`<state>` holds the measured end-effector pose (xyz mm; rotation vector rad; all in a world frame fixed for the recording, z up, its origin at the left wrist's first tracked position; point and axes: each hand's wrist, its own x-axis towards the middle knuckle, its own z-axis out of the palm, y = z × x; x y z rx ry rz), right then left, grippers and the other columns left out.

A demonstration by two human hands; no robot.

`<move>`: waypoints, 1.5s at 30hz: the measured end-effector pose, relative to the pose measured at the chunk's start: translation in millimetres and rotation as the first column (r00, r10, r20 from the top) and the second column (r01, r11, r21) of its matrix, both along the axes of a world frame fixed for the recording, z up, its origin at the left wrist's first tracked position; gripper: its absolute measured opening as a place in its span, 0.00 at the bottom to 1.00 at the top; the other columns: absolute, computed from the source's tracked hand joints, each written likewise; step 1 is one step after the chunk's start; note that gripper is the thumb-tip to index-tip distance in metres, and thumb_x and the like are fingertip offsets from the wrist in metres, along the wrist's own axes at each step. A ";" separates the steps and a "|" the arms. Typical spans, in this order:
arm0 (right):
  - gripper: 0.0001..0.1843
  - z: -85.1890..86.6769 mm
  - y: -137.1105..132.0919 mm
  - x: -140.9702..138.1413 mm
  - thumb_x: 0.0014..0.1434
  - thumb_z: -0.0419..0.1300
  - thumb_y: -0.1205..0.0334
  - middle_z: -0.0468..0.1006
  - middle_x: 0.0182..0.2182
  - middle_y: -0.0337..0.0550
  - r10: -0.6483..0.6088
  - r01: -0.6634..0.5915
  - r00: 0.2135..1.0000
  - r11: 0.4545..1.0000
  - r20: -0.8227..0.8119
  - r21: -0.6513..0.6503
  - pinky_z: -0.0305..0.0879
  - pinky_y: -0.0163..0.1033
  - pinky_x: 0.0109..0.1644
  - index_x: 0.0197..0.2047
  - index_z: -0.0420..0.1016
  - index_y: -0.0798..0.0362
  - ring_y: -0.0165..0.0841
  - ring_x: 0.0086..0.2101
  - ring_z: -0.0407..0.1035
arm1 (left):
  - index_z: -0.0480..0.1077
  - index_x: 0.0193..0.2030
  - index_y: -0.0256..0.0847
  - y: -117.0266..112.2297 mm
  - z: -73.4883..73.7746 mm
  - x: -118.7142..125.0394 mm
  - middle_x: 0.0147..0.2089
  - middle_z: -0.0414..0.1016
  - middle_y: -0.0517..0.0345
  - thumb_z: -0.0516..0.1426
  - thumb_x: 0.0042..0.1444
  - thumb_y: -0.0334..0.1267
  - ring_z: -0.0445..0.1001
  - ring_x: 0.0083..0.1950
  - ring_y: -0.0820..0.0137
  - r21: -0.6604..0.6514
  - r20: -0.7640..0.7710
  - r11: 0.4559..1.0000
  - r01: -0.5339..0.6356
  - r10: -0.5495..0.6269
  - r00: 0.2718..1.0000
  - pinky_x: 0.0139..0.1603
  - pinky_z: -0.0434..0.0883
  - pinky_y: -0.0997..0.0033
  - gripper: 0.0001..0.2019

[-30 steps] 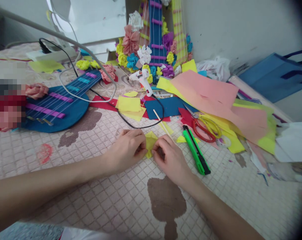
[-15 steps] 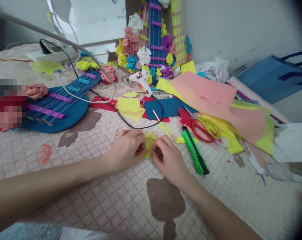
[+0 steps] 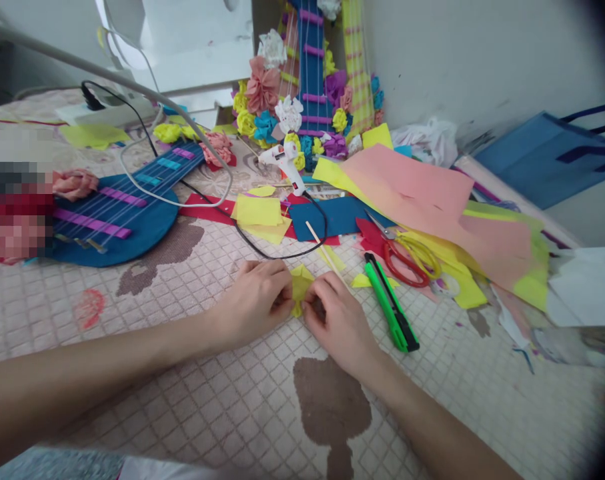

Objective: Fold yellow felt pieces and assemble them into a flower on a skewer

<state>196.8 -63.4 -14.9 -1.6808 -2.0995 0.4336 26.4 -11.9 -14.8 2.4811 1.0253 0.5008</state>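
1. Fingers: on my left hand [image 3: 262, 293], thumb and forefinger are brought together on the near-left edge of the yellow piece [image 3: 300, 287]; on my right hand [image 3: 339, 320], they are likewise closed at its right edge. The exact contact under the fingertips is hidden.
2. Location: the yellow piece lies between my two sets of fingertips, low over the patterned tablecloth [image 3: 222, 407].
3. Handling, in my judgement: pinch with light, equal pressure, as the piece looks thin and could crease or tear. Gather in small amounts, one side holding while the other works; wrists resting low should help steadiness.
4. Orientation: the visible upper edge rises to a point, directed away from me. The exposed part runs longer away from me than across; my fingers cover both sides, so the true long axis cannot be confirmed.
5. Clearance: a pale stick [image 3: 322, 245] slants just beyond my right fingers; the green cutter [image 3: 392, 303] lies to their right, apart.
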 end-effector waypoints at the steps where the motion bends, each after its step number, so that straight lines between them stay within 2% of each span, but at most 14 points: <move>1: 0.06 -0.1 0.0 0.0 0.55 0.52 0.71 0.65 0.32 0.41 -0.001 0.001 1.000 1.000 0.000 0.001 0.63 0.39 0.35 0.30 0.60 0.51 0.33 0.32 0.64 | 0.66 0.28 0.37 -0.1 0.3 0.1 0.32 0.69 0.57 0.52 0.51 0.29 0.68 0.35 0.69 -0.002 -0.002 1.000 0.000 0.000 1.000 0.41 0.61 0.63 0.03; 25: 0.06 -1.9 -0.3 0.6 0.55 0.53 0.71 0.65 0.32 0.41 0.002 -0.002 1.000 1.000 0.000 0.031 0.63 0.39 0.36 0.29 0.60 0.51 0.33 0.33 0.64 | 0.66 0.29 0.37 -1.7 -2.5 0.3 0.33 0.68 0.57 0.53 0.51 0.29 0.68 0.36 0.68 0.031 -0.004 1.000 0.000 0.001 1.000 0.41 0.60 0.63 0.02; 37: 0.06 -1.8 0.5 0.1 0.54 0.53 0.71 0.65 0.33 0.41 0.002 -0.002 1.000 1.000 -0.004 0.002 0.63 0.39 0.36 0.30 0.61 0.51 0.33 0.33 0.64 | 0.66 0.29 0.37 -2.3 -2.7 0.4 0.34 0.69 0.57 0.53 0.52 0.29 0.68 0.37 0.67 0.019 -0.011 1.000 -0.015 0.015 1.000 0.41 0.59 0.62 0.03; 45: 0.06 -0.7 -2.4 0.5 0.57 0.53 0.72 0.65 0.36 0.43 0.015 -0.015 0.999 1.000 -0.032 0.015 0.65 0.40 0.38 0.34 0.62 0.51 0.33 0.34 0.65 | 0.66 0.33 0.37 -3.7 -2.7 1.6 0.37 0.69 0.55 0.54 0.54 0.29 0.68 0.40 0.66 0.004 0.022 1.000 -0.015 0.015 1.000 0.43 0.59 0.62 0.01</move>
